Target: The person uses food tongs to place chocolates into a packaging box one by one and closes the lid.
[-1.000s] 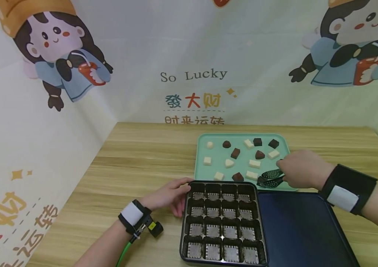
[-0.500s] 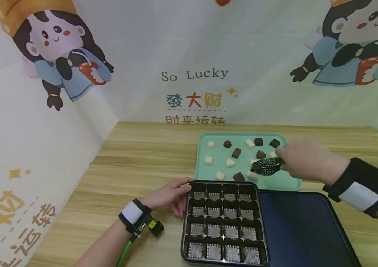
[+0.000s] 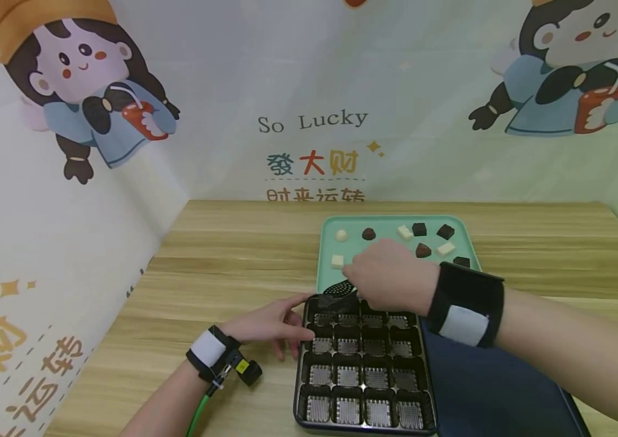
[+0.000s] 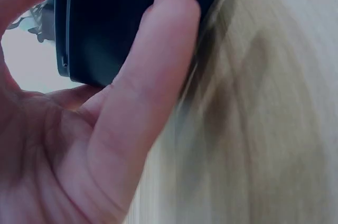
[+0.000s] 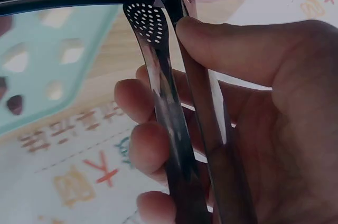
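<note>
Wood-grain table [image 3: 221,273] is standing against a printed cloth backdrop [image 3: 221,91]. Black compartment box [image 3: 364,426] is sitting ahead of the person, mint tray [image 3: 325,273] just behind it, white and brown pieces [image 3: 419,229] lying scattered on the tray. Navy panel [image 3: 483,388] is lying along the box's right side, partly under the right forearm [image 3: 565,340].

Key relation: tongs [image 3: 338,287] are pointing left, long axis running across the box, tips sitting at its far-left corner. Right hand [image 3: 390,273] is reaching in from the right at the far edge. Left hand [image 3: 267,321] is resting beside that same corner, so the tips are ending close to its fingers.

Grip: right is clasping the tongs, thumb on one leg, fingers curling round the other. Left isn't wrapping anything; fairly straight fingers are bracing the box's left wall. Can't tell whether the tips are pinching a piece.
</note>
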The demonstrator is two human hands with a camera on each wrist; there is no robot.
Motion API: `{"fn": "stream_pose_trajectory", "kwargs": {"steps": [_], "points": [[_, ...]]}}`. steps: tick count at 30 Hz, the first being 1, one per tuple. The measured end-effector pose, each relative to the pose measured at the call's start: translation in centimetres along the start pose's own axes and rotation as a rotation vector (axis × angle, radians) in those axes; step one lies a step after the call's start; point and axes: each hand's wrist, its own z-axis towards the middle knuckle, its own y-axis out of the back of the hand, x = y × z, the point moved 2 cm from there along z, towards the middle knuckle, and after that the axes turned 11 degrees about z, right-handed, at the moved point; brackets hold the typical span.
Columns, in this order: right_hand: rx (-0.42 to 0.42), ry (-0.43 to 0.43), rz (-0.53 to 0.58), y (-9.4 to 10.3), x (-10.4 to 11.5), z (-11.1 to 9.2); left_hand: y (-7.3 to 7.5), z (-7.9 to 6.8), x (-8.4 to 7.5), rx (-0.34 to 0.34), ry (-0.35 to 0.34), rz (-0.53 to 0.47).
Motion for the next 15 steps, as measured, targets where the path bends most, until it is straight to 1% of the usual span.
{"fn": "stream_pose_trajectory", "kwargs": {"steps": [2, 5, 7, 9, 12, 15], "points": [[0.006, 0.012, -0.027, 0.2, 0.8, 1.1, 0.0, 0.0, 0.0, 0.012, -0.003, -0.001], [0.019, 0.007, -0.065, 0.6, 2.0, 2.4, -0.1, 0.1, -0.1, 0.018, 0.003, -0.006], [0.024, -0.012, -0.106, 0.9, 2.7, 3.2, -0.1, 0.0, -0.1, 0.017, 0.013, -0.007], [0.035, -0.048, -0.140, 1.3, 3.5, 3.8, 0.0, -0.1, -0.1, 0.016, 0.021, -0.012], [0.098, -0.122, -0.213, 1.9, 4.5, 4.8, 0.0, -0.1, 0.0, 0.022, 0.019, -0.012], [0.215, -0.197, -0.286, 2.1, 5.2, 5.5, 0.0, -0.1, -0.1, 0.035, 0.005, -0.010]]}}
